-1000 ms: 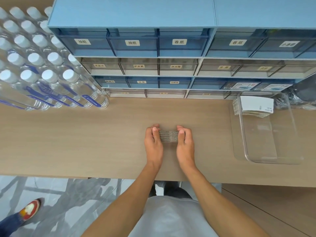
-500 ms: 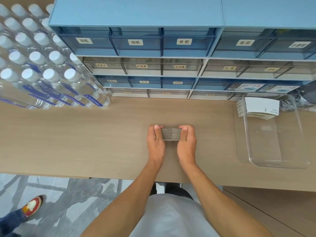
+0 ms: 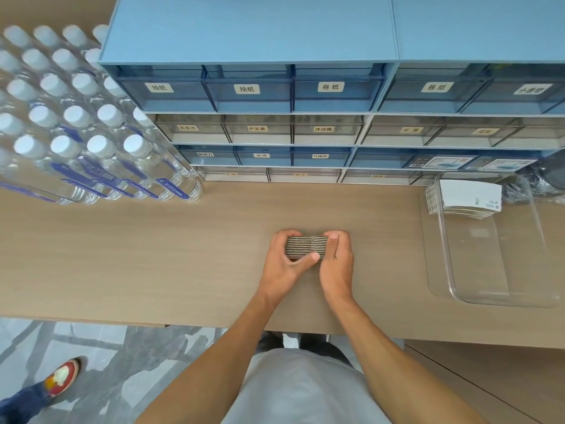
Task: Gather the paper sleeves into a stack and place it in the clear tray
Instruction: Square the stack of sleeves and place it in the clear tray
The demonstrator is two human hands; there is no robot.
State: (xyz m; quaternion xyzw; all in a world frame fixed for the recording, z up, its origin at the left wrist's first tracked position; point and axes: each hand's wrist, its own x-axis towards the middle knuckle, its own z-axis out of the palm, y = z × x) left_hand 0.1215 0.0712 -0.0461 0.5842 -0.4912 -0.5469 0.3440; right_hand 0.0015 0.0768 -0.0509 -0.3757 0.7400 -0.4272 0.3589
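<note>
Paper sleeves form two stacks, one (image 3: 306, 246) gripped between the left hand (image 3: 287, 264) and right hand (image 3: 336, 264) on the desk (image 3: 153, 255), one (image 3: 467, 195) inside the single clear tray (image 3: 495, 289); since before, the left thumb has slid under the held stack.

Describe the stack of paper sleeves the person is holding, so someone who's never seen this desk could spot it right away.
On the long tan wooden desk, in front of the blue drawer cabinet, look mid-desk where the left hand and right hand meet. Pressed between them is the stack of ribbed brown paper sleeves, seen edge-on. The other white-faced sleeve stack lies flat in the clear plastic tray at right.
</note>
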